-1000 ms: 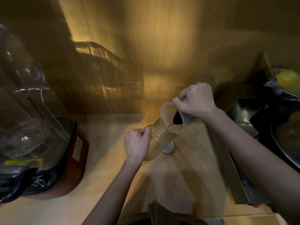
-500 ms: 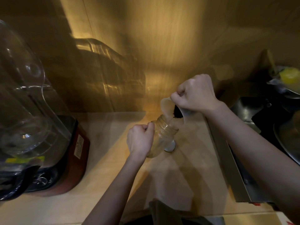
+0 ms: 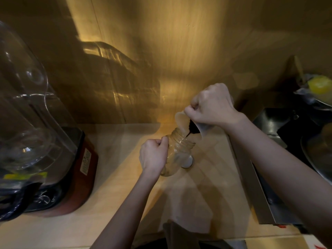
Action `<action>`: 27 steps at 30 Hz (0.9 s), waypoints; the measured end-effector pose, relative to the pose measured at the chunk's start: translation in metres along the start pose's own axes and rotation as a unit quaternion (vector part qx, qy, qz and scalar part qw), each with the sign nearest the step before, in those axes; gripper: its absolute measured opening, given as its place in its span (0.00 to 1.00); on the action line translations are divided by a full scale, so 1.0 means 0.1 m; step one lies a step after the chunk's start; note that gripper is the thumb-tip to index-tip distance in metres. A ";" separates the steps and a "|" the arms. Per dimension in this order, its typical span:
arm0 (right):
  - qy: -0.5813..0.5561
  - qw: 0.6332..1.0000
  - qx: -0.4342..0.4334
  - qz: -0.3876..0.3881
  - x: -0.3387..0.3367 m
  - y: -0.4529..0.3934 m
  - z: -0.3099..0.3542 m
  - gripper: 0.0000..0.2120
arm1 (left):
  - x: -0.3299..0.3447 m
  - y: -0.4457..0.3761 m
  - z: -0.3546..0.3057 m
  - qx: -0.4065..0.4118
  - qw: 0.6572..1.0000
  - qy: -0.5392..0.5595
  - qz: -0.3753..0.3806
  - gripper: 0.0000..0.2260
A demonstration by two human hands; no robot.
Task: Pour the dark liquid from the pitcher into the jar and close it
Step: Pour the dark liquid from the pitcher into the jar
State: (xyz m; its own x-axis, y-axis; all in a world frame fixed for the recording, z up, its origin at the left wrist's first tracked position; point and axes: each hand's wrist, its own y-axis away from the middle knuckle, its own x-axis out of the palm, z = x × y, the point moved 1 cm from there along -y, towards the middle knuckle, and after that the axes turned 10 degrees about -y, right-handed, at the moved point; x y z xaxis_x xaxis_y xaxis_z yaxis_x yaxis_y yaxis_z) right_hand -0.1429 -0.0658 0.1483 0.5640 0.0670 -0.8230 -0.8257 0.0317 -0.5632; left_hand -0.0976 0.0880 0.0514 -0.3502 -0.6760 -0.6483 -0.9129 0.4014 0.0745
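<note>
A clear glass jar point(image 3: 179, 151) is held tilted over the wooden counter, its open threaded mouth turned up and right. My left hand point(image 3: 153, 155) grips its left side. My right hand point(image 3: 212, 106) holds a pale translucent pitcher point(image 3: 181, 121) tipped steeply above the jar's mouth. Dark liquid point(image 3: 192, 127) sits at the pitcher's lip and a thin stream runs down into the jar. A round white lid point(image 3: 187, 162) lies flat on the counter just behind the jar, partly hidden by it.
A large blender with a clear cover and red base point(image 3: 79, 169) stands on the left of the counter point(image 3: 115, 203). A steel sink edge point(image 3: 258, 191) and dark metal pans point(image 3: 316, 155) lie to the right. A yellow object point(image 3: 319, 85) rests at far right.
My right hand has lifted and tipped the pitcher more steeply. The jar and my left hand have stayed almost in place, and the dark stream keeps running.
</note>
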 end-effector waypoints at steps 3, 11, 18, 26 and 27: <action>-0.005 1.000 0.003 0.003 0.03 0.00 0.01 0.17 | 0.00 0.01 -0.01 -0.006 1.000 0.003 -0.001 0.23; 0.009 1.000 -0.004 0.010 0.01 0.01 -0.04 0.17 | 0.02 0.01 -0.01 -0.008 1.000 0.009 0.007 0.23; 0.007 1.000 -0.007 0.012 -0.01 0.01 -0.04 0.17 | 0.02 0.01 -0.04 -0.004 1.000 0.012 0.009 0.23; 0.022 1.000 -0.009 0.012 -0.01 0.02 -0.03 0.17 | 0.05 0.00 0.00 0.000 1.000 0.016 0.009 0.22; 0.024 1.000 -0.011 0.013 -0.02 0.02 -0.03 0.17 | 0.05 0.00 0.00 0.000 1.000 0.017 0.007 0.22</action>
State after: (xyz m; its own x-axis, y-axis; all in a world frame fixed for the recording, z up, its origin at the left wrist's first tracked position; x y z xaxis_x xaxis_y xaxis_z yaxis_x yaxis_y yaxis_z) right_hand -0.1454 -0.0691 0.1488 0.5420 0.0195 -0.8402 -0.8404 0.0088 -0.5419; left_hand -0.0995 0.0840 0.0482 -0.3699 -0.6904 -0.6217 -0.9077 0.4111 0.0836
